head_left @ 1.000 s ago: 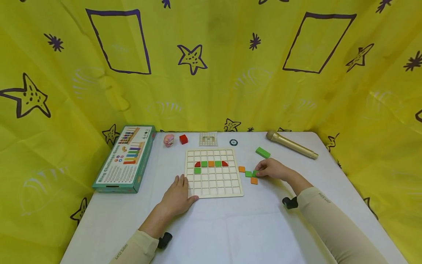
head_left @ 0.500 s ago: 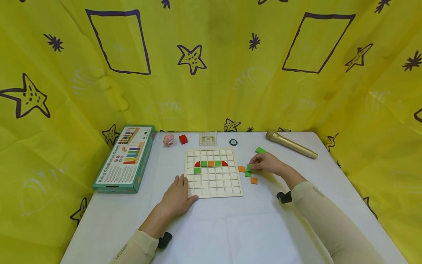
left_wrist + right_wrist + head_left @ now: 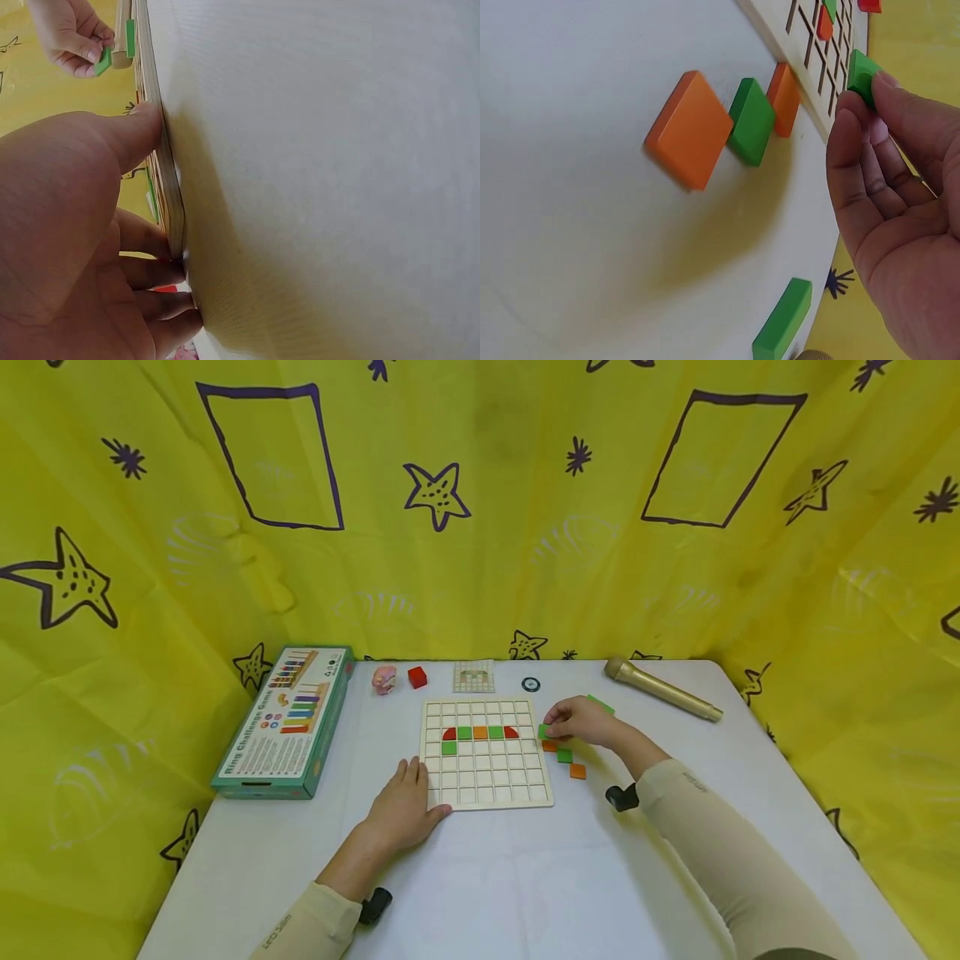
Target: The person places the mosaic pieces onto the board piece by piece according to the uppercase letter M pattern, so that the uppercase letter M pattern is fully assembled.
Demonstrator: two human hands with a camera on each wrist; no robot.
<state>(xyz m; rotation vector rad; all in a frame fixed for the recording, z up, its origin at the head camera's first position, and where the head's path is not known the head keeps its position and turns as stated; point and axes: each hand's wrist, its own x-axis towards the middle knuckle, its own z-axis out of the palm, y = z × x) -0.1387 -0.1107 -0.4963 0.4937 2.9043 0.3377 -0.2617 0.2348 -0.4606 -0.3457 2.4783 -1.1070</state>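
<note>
A square wooden grid board lies on the table, bearing a row of red, green and orange tiles and one green tile below the row's left end. My left hand rests at the board's near left corner, fingers straight along the edge. Its thumb touches the board's front edge in the left wrist view. Just past the board's right edge, my right hand pinches a green square tile between thumb and fingertips, raised above the table. Below it lie two orange tiles and a green tile.
A green block lies behind my right hand, near a gold microphone. Along the back are a pattern card, a dark round disc, a red cube and a pink object. A game box occupies the left side.
My right hand has lifted the green tile from among the loose tiles and carried it left and away from me, toward the board's right edge. The left hand has stayed put.
</note>
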